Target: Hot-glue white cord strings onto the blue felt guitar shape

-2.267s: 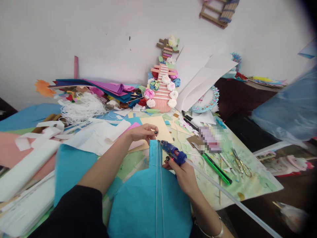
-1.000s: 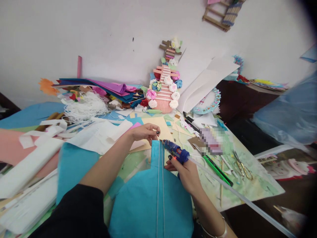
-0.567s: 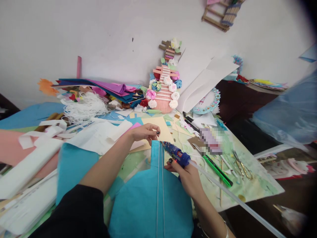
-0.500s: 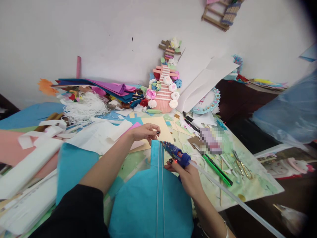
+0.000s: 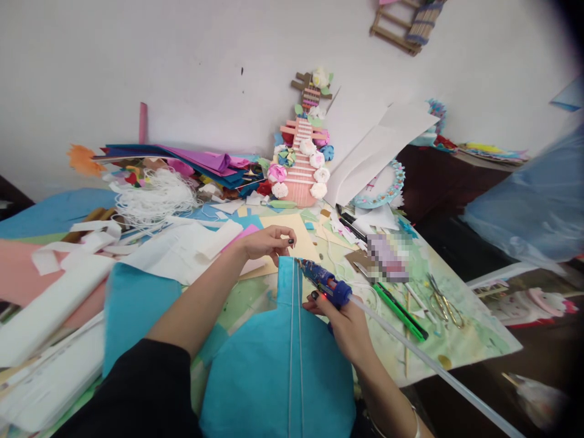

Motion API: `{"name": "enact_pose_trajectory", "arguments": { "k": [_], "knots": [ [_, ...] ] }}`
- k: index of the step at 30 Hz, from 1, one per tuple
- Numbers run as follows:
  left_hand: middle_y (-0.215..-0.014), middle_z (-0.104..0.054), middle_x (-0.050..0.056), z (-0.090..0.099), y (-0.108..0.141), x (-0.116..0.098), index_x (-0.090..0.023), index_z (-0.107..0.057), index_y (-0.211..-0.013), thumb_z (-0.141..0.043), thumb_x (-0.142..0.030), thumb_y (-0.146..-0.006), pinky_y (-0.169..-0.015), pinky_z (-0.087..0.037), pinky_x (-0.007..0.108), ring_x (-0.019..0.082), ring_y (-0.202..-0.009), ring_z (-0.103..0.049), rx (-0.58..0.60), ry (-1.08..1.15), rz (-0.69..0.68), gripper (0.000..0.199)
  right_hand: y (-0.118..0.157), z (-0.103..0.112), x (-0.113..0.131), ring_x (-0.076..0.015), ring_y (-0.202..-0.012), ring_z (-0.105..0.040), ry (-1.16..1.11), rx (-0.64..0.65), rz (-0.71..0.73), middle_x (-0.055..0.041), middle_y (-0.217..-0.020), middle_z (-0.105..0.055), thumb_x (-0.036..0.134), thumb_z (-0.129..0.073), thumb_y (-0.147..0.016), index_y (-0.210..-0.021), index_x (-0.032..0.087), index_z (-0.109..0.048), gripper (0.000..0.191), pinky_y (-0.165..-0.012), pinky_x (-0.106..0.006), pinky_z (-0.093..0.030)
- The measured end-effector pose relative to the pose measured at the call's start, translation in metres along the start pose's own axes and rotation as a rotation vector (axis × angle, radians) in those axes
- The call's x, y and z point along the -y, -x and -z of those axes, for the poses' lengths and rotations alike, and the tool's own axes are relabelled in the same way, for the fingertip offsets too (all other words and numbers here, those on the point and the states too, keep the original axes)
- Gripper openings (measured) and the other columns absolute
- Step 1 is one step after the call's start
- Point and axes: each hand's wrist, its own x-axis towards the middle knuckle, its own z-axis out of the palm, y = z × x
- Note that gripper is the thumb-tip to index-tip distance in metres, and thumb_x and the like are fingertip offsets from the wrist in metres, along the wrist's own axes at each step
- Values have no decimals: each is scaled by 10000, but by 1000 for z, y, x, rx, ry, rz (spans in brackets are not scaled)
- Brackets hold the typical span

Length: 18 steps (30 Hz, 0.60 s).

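My right hand point(image 5: 349, 328) is wrapped around a blue glue gun point(image 5: 322, 280), and a little red light glows by its thumb. My left hand point(image 5: 271, 242) has its fingers bent, with thumb and finger close together, just past the top of the blue guitar point(image 5: 255, 377); I cannot tell if it pinches anything. The blue guitar is low in the middle, its neck pointing away from me, with two white strings point(image 5: 291, 347) running down it. The gun's tip is at the top of the neck, but I cannot tell if it touches. A long, clear glue stick point(image 5: 424, 351) pokes out of the gun's back. To the right, a green knife point(image 5: 402, 313) and scissors point(image 5: 444, 301) lie on the surface point(image 5: 483, 340). To the left are white rolls point(image 5: 57, 310) and a messy heap of yarn point(image 5: 155, 196). At the back, a pink guitar point(image 5: 298, 193) with paper flowers leans on the wall point(image 5: 205, 55).
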Motion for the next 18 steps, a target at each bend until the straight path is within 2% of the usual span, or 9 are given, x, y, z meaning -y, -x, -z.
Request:
{"name": "enact_pose_trajectory", "arguments": {
  "k": [8, 18],
  "knots": [
    [-646, -703, 72, 0, -1, 0, -151, -527, -866, -706, -426, -756, -406, -468, 151, 121, -461, -633, -27, -33, -3, 346, 0, -1, 0, -282, -754, -719, 9, -7, 11, -134, -767, -745, 495, -595, -812, -717, 132, -733, 401, -747, -419, -582],
    [-633, -690, 66, -2, -3, 1, -149, -541, -861, -710, -442, -756, -403, -442, 150, 127, -483, -637, -44, -21, -3, 354, 3, -1, 0, -293, -762, -722, -76, -34, 3, -128, -763, -748, 493, -635, -785, -782, 127, -722, 376, -744, -420, -587]
  ]
}}
